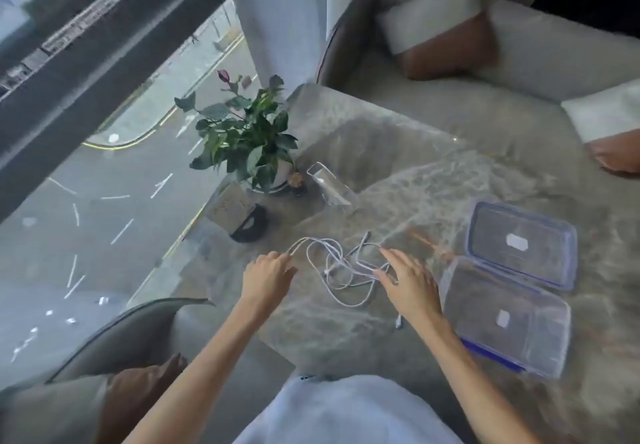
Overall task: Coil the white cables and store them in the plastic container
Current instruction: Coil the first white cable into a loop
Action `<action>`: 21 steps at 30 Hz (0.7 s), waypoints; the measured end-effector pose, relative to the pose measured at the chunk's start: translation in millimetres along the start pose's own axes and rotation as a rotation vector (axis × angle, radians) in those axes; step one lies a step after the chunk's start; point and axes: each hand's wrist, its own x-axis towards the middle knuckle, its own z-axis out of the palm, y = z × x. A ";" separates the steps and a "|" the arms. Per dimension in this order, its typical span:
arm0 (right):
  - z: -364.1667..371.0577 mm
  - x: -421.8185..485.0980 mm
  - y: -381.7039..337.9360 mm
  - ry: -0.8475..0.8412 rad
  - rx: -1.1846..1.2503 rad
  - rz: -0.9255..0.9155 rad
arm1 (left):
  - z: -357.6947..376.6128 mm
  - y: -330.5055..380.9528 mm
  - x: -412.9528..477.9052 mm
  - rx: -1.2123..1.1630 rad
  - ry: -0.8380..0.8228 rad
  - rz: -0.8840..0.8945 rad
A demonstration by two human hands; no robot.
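White cables (341, 270) tangled loose on marble surface (398, 173). Left hand (266, 275) and right hand (408, 281) flank them, fingers spread. Plastic container (505, 319) open, right.

White cables (341, 270) lie in a loose uncoiled tangle on the worktop. Clear plastic container (507, 319) with blue trim sits open and empty to their right, lid (521, 244) just behind it.

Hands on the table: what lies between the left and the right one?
In the head view, the tangled white cables lie on the table between the left hand and right hand.
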 end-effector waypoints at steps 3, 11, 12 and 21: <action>19.5 16.2 -14.5 -0.036 0.016 0.060 | 14.8 -16.3 31.3 0.013 -0.059 -0.017; 64.9 60.8 -42.2 -0.150 -0.037 0.122 | 50.7 -23.5 102.3 -0.081 -0.206 -0.051; 71.0 67.1 -44.9 -0.169 -0.044 0.117 | 54.7 -22.2 107.5 -0.104 -0.234 -0.036; 99.7 93.0 -54.8 -0.369 0.080 0.118 | 50.0 -4.7 98.4 -0.455 -0.230 0.152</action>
